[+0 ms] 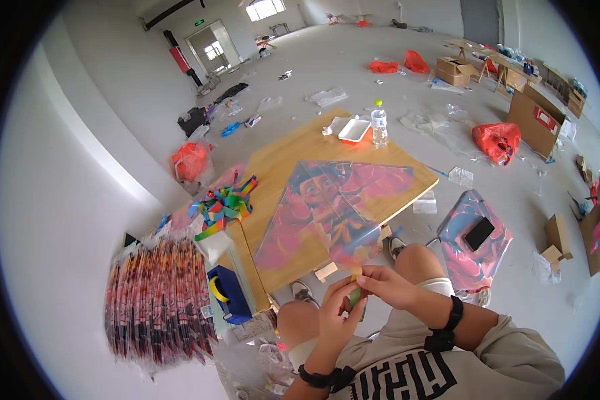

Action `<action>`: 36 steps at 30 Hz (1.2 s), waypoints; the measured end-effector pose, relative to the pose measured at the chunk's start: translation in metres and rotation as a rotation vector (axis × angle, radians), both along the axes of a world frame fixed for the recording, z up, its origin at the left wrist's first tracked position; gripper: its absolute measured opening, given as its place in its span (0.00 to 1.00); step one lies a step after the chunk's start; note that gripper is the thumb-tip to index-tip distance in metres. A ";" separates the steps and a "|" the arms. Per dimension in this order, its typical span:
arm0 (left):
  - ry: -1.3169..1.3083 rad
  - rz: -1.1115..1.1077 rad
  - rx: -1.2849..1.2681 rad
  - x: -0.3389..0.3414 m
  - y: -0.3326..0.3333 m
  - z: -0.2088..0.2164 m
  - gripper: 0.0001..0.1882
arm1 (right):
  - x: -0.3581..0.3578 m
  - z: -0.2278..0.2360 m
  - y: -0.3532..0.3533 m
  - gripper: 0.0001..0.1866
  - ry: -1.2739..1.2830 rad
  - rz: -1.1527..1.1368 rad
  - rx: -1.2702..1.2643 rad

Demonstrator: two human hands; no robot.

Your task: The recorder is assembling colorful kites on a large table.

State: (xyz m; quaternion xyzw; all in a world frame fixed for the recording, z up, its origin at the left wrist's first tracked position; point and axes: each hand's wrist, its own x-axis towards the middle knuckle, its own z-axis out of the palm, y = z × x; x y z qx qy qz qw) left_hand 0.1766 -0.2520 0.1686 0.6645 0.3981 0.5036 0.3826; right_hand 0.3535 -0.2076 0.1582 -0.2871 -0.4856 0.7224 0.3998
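Close together above my lap, my left hand (339,319) and my right hand (388,287) are both closed on a narrow ribbon strip (356,274). Its visible parts run from orange-yellow at the fingertips to green below. A printed kite (317,210), pink and blue with a cartoon figure, lies spread on the wooden table (273,170) just beyond my hands. Its near corner reaches the table edge near my fingers. Rainbow-coloured ribbons (225,205) are heaped at the table's left side.
A blue tape dispenser (228,297) with a yellow roll stands left, beside a stack of plastic-wrapped kites (157,300). Farther back are a water bottle (379,125) and white tray (355,130). To the right, a black phone (479,233) rests on another printed sheet (467,263). Cardboard boxes (535,120) stand beyond.
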 end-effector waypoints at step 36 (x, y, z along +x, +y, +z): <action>-0.174 0.136 -0.187 -0.009 -0.016 -0.041 0.07 | -0.002 0.015 -0.021 0.08 -0.453 -0.246 0.514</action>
